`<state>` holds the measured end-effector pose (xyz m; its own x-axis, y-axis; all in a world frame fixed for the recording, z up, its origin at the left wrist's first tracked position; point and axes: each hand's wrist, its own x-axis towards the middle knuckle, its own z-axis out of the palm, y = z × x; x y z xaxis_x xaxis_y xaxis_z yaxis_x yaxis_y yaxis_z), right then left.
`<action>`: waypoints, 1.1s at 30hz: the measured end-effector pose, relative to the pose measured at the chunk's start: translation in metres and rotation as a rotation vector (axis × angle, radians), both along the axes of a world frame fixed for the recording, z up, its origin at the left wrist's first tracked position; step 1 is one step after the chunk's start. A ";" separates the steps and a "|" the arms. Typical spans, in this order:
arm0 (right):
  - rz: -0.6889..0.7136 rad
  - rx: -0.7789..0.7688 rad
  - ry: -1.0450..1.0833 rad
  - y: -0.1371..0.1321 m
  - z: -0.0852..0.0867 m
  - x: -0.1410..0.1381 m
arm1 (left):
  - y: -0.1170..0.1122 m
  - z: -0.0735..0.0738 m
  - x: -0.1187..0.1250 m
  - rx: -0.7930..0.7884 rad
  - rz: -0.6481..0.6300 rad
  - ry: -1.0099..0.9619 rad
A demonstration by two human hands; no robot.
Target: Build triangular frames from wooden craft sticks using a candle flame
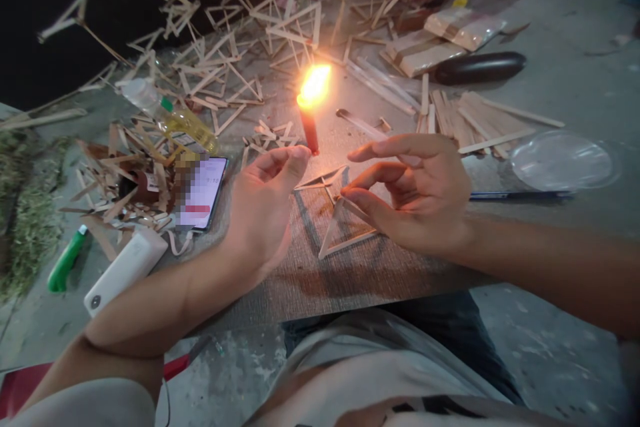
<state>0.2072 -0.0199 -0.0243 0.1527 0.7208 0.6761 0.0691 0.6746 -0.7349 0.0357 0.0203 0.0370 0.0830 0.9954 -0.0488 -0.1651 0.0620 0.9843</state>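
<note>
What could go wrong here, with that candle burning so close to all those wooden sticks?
1. The left hand sits right beside the lit candle; a burn or hot wax drip seems possible.
2. The stick frame pinched by the right hand lies close to the flame and might scorch or catch.
3. If the candle tipped, the loose stick shapes and the bottle of yellow liquid nearby could feed a fire.

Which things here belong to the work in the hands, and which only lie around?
In use: pale wooden-stick triangle frame, held by left hand and right hand; lit red wax candle.
Lying about: white rectangular power bank; green plastic tool; smartphone with lit screen; clear round plastic lid.
</note>
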 end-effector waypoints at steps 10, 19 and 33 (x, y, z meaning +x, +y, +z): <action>0.018 -0.055 -0.017 -0.003 0.002 0.004 | -0.020 -0.001 -0.011 -0.207 -0.117 -0.019; 0.108 -0.049 -0.075 -0.009 0.001 0.004 | -0.023 -0.001 -0.007 -0.147 -0.242 0.053; 0.058 0.023 -0.134 -0.006 0.003 0.014 | -0.009 -0.026 -0.018 0.579 -0.141 0.407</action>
<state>0.2211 -0.0255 -0.0212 0.0187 0.7097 0.7042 0.1259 0.6971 -0.7058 0.0176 0.0109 0.0113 0.3006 0.8521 0.4285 0.1932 -0.4944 0.8475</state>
